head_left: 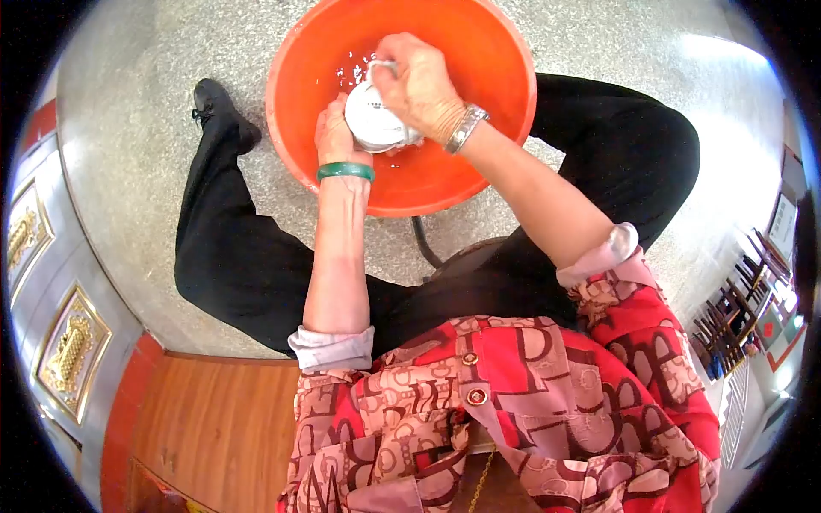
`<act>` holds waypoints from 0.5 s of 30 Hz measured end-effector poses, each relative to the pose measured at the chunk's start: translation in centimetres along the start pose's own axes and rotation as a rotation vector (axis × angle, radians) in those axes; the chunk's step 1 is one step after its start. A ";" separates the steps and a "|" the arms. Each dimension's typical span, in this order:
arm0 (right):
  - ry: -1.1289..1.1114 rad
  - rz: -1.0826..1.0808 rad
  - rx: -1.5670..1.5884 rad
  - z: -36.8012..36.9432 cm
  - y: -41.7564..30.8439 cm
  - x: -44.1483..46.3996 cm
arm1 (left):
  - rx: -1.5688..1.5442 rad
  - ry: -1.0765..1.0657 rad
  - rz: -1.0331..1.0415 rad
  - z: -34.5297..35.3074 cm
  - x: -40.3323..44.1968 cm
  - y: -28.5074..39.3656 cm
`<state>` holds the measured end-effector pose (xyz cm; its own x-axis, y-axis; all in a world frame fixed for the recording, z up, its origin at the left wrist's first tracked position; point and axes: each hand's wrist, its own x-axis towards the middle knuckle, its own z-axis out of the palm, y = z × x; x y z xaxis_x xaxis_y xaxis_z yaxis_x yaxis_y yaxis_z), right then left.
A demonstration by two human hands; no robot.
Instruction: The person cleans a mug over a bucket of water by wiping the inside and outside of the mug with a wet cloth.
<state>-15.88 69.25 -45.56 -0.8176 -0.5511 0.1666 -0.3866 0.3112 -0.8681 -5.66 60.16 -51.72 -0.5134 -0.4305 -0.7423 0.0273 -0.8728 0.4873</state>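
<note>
Over the orange basin, my left hand is closed on the left edge of a round white bowl, which has a small dark mark on the surface facing me. My right hand reaches across its upper right side, fingers curled around a thin whitish piece that looks like a cloth. My right palm hides part of the bowl. Shiny glints of water show in the basin to the left of my right fingers.
The basin stands between my spread legs on a speckled grey floor. My black shoe is to its left. Wood-coloured boarding lies at lower left, beside a wall with gold-framed panels. Stacked wooden chairs stand far right.
</note>
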 end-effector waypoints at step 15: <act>-0.121 0.436 0.719 -3.9 0.5 -0.1 | -0.118 -0.140 -0.117 3.9 -3.9 2.8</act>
<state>-17.66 72.49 -44.19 -0.7636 -0.5876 -0.2675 0.3509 -0.0299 -0.9359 -6.97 60.30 -45.69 -0.6332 -0.2956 -0.7153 0.0562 -0.9393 0.3384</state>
